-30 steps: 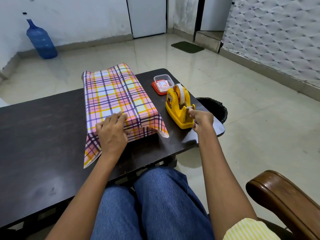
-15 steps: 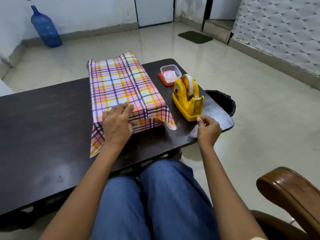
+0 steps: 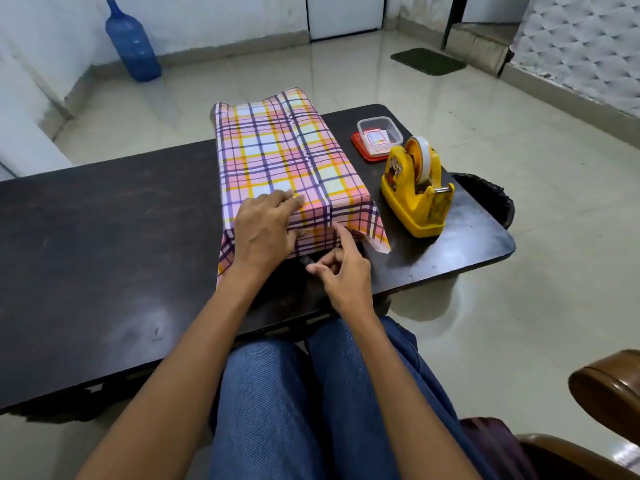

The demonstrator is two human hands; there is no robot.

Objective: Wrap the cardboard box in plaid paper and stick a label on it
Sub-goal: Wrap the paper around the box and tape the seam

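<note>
The box wrapped in plaid paper [image 3: 277, 150] lies lengthwise on the dark table [image 3: 104, 237], with a seam running along its top. My left hand [image 3: 263, 233] lies flat over its near top edge and presses the folded paper down. My right hand [image 3: 343, 275] is just in front of the near end. Its index finger touches the hanging flap, and its thumb and other fingers are curled on a faint clear strip of tape [image 3: 305, 260]. Loose paper corners stick out at the near left and near right. The cardboard itself is hidden.
A yellow tape dispenser [image 3: 415, 195] stands right of the box. Behind it is a small clear container with labels [image 3: 379, 136] on a red lid. A black bin [image 3: 491, 199] is past the table's right edge, and a wooden chair arm [image 3: 606, 386] is at lower right.
My right hand left the tape dispenser and moved left to the near end of the box. My left hand stayed pressed on the paper. The camera view shifted.
</note>
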